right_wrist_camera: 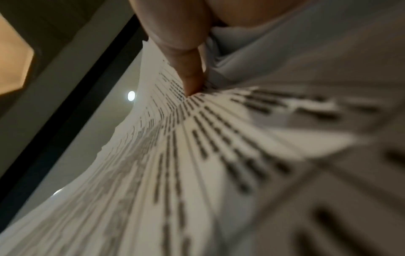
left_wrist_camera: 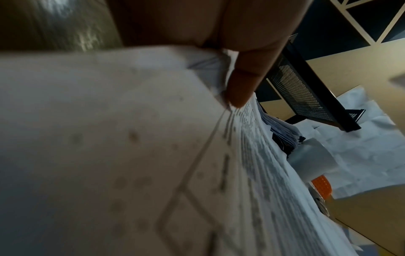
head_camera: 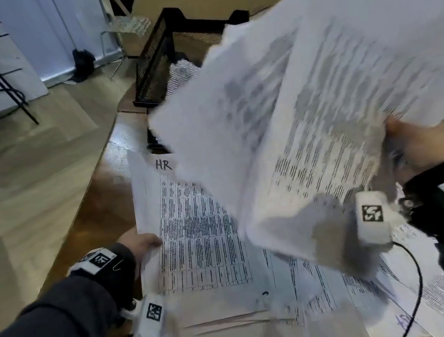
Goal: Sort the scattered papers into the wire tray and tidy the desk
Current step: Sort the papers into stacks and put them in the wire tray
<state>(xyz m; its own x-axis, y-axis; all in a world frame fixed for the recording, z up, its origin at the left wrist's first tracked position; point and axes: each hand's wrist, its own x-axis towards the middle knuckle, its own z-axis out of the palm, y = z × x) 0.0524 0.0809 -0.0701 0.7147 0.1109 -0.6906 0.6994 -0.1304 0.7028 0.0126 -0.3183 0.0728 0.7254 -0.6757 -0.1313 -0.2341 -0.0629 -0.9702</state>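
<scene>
Head view: we're mid-sort. Our right hand, at the right edge of the frame, pinches a lifted batch of printed sheets by one edge — thumb on top, fingers hidden under the paper. The batch is blurred and fanned out, hanging over the middle of the frame and covering part of the wire tray, which sits upper centre on the desk. The tray's black mesh wall is visible; how much it already holds we can't tell.

Our left hand, lower left, holds the left edge of the desk pile. The left wrist view shows a finger pressed down on the sheets with paper bunched under it, so it's gripping the pile, not lying flat. The top sheet there is marked "HR".

Right wrist view confirms the pinch: a fingertip is pressed onto the printed face of the sheets, which curve away from it.

Judgement: this is the carry step, with one batch up and most of the pile unsorted. Next move calls for squaring the loose fan so no sheet slips, clearing the tray's near wall, then lowering the batch flat inside — left hand keeps the pile pinned meanwhile.
</scene>
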